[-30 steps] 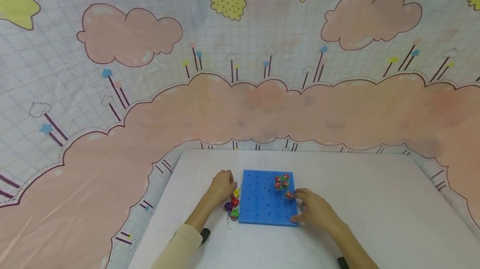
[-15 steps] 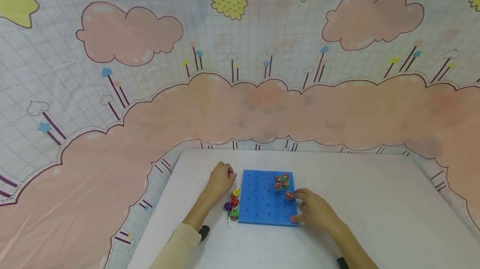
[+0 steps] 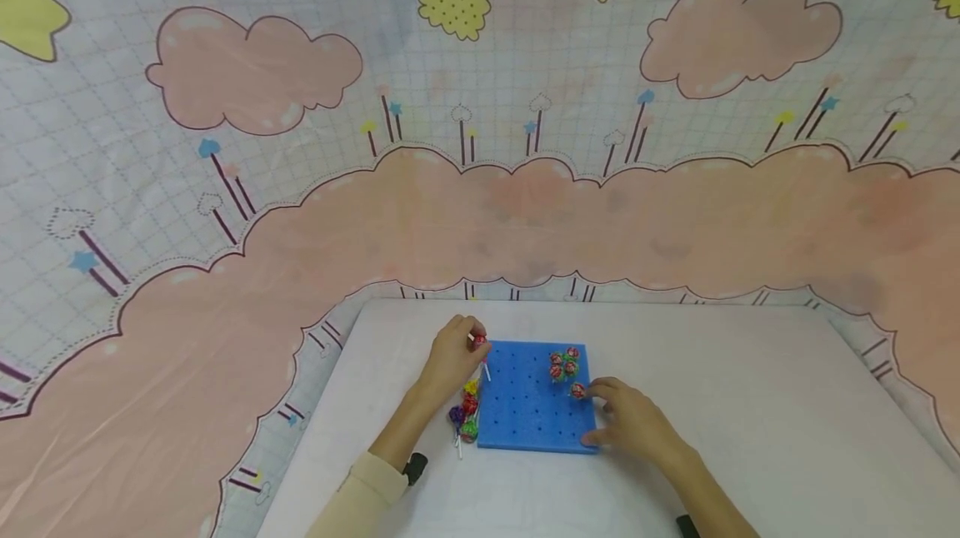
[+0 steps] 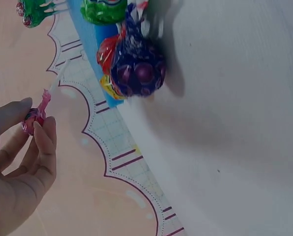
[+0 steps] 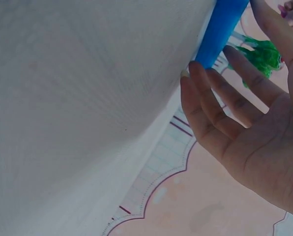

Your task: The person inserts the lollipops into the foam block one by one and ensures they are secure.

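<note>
My left hand (image 3: 450, 357) pinches a pink-wrapped lollipop (image 4: 34, 118) by its candy end, thumb against fingertips. Its white stick points down over the far left corner of a blue pegboard (image 3: 517, 405) with rows of small holes. Several red-and-green lollipops (image 3: 564, 363) stand in holes at the board's far right, and a single one (image 3: 577, 391) stands nearer the right edge. My right hand (image 3: 633, 417) rests at the board's right edge, fingers extended along its side (image 5: 220, 34). In the right wrist view its fingertips touch that side.
Along the board's left side lies a small pile of lollipops: a yellow one (image 3: 471, 387), a red one (image 3: 469, 404), a purple one (image 4: 139, 69) and a green one (image 3: 468, 430). All sit on a white table (image 3: 750, 405) before a patterned backdrop (image 3: 570, 221).
My left hand has lifted the pink lollipop from beside the pile and moved it away from me and right, to the board's far left corner. The right hand has stayed still.
</note>
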`<state>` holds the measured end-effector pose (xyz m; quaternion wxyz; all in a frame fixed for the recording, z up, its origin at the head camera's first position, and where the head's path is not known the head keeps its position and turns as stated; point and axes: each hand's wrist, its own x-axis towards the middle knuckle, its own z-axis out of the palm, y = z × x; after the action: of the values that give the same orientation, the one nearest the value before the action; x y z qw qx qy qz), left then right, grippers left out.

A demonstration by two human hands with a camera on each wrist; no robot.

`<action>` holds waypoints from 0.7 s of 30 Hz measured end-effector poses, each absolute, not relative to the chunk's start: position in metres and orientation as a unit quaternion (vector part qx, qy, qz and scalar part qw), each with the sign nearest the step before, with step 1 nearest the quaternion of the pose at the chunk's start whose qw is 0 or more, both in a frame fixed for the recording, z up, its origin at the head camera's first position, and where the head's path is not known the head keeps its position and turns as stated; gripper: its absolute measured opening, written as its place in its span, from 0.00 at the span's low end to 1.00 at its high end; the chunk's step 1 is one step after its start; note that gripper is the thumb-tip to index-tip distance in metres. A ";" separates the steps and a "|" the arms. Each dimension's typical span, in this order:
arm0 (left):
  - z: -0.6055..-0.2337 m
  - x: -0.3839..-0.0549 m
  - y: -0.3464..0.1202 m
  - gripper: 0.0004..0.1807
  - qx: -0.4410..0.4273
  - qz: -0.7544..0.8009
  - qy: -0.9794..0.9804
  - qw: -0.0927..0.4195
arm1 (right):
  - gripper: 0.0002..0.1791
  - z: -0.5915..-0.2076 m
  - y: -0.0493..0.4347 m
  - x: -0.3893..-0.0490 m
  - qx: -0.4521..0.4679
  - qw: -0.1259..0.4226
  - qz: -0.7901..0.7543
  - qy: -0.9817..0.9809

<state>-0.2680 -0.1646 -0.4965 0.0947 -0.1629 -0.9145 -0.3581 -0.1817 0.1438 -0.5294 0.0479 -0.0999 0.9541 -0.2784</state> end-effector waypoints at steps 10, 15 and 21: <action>-0.502 -0.266 -0.154 0.10 -0.191 -0.372 -0.905 0.085 | 0.39 -0.526 0.142 -0.180 -0.094 0.051 -0.281 0.954; -0.508 -0.270 -0.151 0.10 -0.202 -0.364 -0.904 0.093 | 0.38 -0.527 0.143 -0.181 -0.088 0.054 -0.283 0.954; -0.510 -0.273 -0.148 0.10 -0.207 -0.340 -0.911 0.110 | 0.38 -0.530 0.144 -0.182 -0.081 0.057 -0.282 0.954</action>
<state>-0.2728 -0.1475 -0.5100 0.1103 -0.2068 -0.9109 -0.3397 -0.1824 0.1438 -0.5295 0.0570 -0.0811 0.9542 -0.2823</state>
